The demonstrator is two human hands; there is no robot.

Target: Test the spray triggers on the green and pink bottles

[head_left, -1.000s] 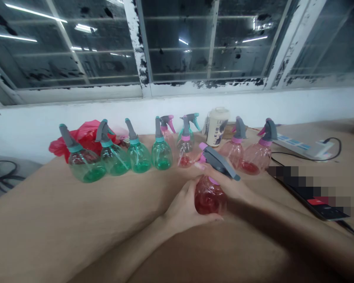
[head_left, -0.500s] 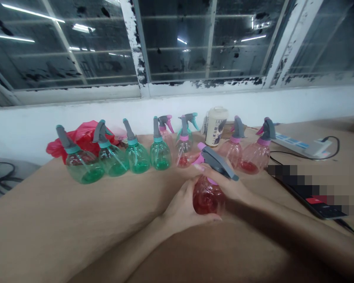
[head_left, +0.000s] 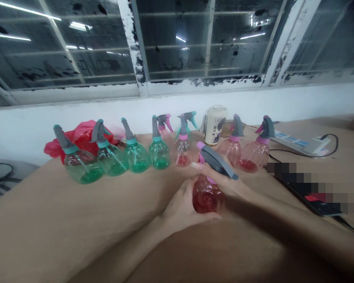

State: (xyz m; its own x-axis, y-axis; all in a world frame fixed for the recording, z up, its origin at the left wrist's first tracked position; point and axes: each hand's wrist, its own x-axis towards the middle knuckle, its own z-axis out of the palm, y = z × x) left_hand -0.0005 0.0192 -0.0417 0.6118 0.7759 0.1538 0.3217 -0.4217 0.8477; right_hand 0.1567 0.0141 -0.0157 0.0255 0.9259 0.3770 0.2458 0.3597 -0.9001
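- The held pink bottle [head_left: 208, 198] is in front of the row, well apart from the counter's [head_left: 76, 220] back edge. I can't tell if its bottom touches the counter.
- The left hand [head_left: 179, 206] has its grip curled round the fat part, thumb on the near side. That probably stops the round bottle from tipping.
- The right hand [head_left: 227, 181] has its grip wrapped round the neck, under the gray spray top [head_left: 216, 159]. One finger pokes out near the trigger. I can't tell if it presses.
- Four green bottles [head_left: 138, 157] stand toward the left edge, and two pink bottles [head_left: 255, 155] stand toward the right. Maybe they are sorted by color.
- A small pink bottle [head_left: 183, 151] stands between those groups.
- A paper cup [head_left: 215, 127] and a red bag [head_left: 84, 135] sit by the back edge, perhaps out of the way.
- A phone [head_left: 327, 208] lies toward the right edge, near a power strip [head_left: 301, 141], perhaps for charging.
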